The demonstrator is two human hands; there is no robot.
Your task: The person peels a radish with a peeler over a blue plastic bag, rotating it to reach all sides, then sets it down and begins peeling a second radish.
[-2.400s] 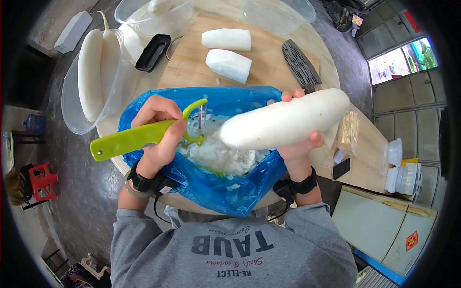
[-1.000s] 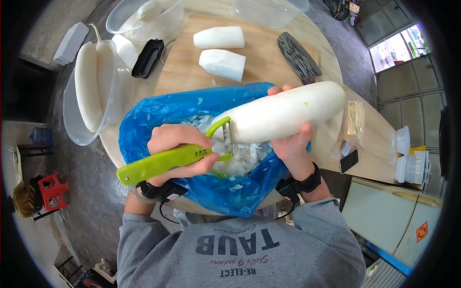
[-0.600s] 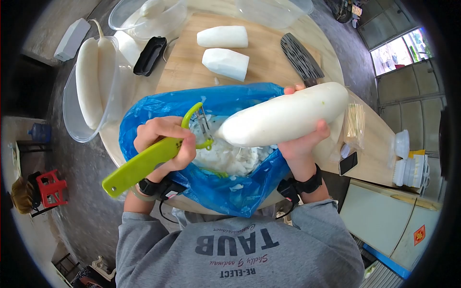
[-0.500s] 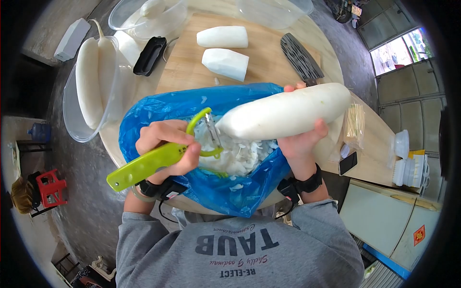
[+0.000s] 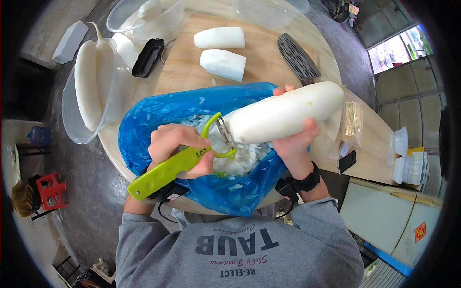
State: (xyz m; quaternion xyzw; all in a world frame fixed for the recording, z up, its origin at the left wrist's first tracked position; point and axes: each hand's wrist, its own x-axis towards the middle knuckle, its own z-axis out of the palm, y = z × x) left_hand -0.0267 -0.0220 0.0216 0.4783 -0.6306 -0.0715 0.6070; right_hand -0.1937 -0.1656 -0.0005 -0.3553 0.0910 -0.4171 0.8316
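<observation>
My left hand (image 5: 177, 149) is closed round the handle of a lime-green peeler (image 5: 161, 175). Its metal blade is at the left tip of a white daikon radish (image 5: 288, 110); whether it touches is hard to tell. My right hand (image 5: 295, 139) grips the daikon from below, thumb and fingertips showing on either side. Beneath both hands lies an open blue plastic bag (image 5: 144, 120) with white peelings (image 5: 245, 161) inside. Two cut daikon pieces, an upper piece (image 5: 219, 37) and a lower piece (image 5: 223, 65), rest on the wooden cutting board (image 5: 180, 72) beyond the bag.
A knife in a dark patterned sheath (image 5: 297, 57) lies on the board's right side. Left of it are a black tray (image 5: 148, 57) and a clear tub (image 5: 69, 117) with long daikons. Skewers (image 5: 353, 122), a phone (image 5: 347, 162) and plastic containers (image 5: 408, 165) are at the right.
My left hand has moved the peeler right and slightly tilted it, bringing the blade to the daikon's tip. The daikon has shifted slightly left.
</observation>
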